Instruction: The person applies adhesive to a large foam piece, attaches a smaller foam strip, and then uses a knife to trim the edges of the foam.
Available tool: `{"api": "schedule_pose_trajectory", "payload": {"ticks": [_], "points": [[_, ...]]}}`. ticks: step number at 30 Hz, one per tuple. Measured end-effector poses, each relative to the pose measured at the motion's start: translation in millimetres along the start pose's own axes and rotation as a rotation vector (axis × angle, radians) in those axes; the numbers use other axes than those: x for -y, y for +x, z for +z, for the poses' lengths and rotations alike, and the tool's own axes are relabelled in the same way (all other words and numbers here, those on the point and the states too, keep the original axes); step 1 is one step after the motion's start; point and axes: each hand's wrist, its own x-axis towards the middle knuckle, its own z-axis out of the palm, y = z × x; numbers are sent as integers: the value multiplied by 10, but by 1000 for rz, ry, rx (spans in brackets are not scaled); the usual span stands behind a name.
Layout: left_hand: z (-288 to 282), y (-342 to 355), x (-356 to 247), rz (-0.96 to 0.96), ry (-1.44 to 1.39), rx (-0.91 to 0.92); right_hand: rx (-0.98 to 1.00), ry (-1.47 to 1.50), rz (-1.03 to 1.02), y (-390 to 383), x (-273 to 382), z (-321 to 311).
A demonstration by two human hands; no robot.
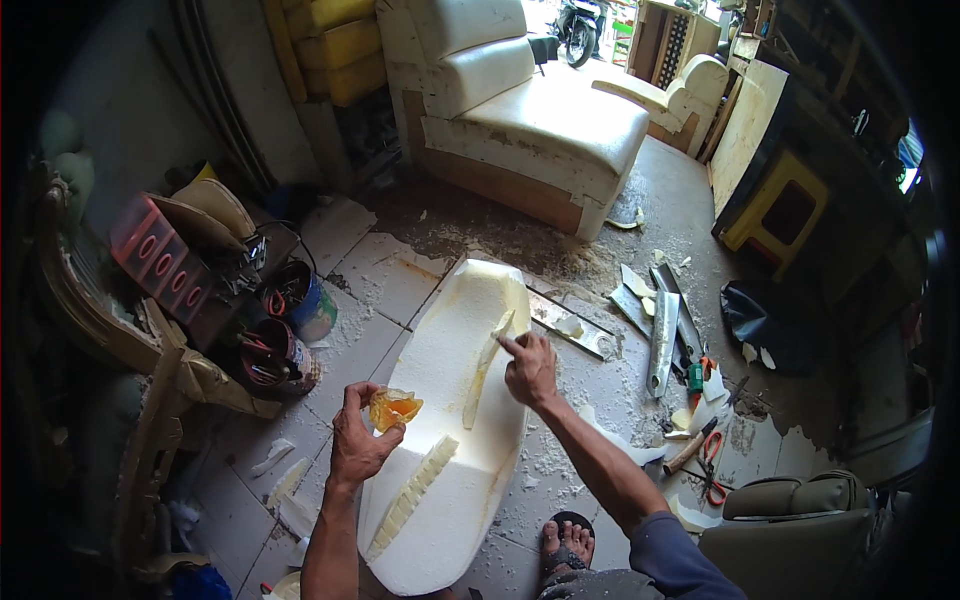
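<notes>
Foam slab under two hands on a workshop floor

Foam dominates the tiled floor: a long white foam slab [450, 440] with rounded ends lies flat in front of the person, and everything else sits around it. Left hand [358, 440] hovers at the slab's left edge, fingers clamped on a small orange crumpled translucent lump [394, 408]. Right hand [530, 368] rests on the slab's upper right part, fingers drawn together with the index fingertip pressing the top of a narrow pale foam strip [486, 368] that lies lengthwise on the slab. A second, notched foam strip [412, 497] lies on the slab's lower left part. Just right of the slab's upper end lies a flat metal ruler-like bar [570, 325]; farther right of the slab are a long metal blade-like piece [663, 342], a wooden-handled hammer [690, 450] and red-handled scissors [712, 470] among foam crumbs. Left of the slab stand two round tins [295, 320] holding tools. Beyond the slab's far end stands a white unupholstered sofa frame [520, 110]. Below the slab's right edge shows the person's sandalled foot [566, 545]
</notes>
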Motion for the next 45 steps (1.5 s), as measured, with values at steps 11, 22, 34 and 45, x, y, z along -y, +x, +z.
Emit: {"api": "schedule_pose_trajectory", "payload": {"ticks": [11,22,34,45], "points": [[-64,-47,61,-42,19,-4,83,28,-103,-164,-8,123],[-24,-70,99,-81,9,15,96,-244,-120,316,-259,-71],[-13,-62,112,-90,-84,2,246,-294,-443,-929,213,94],[-255,-201,407,-182,-461,-186,79,1,-227,-788,407,-157]]}}
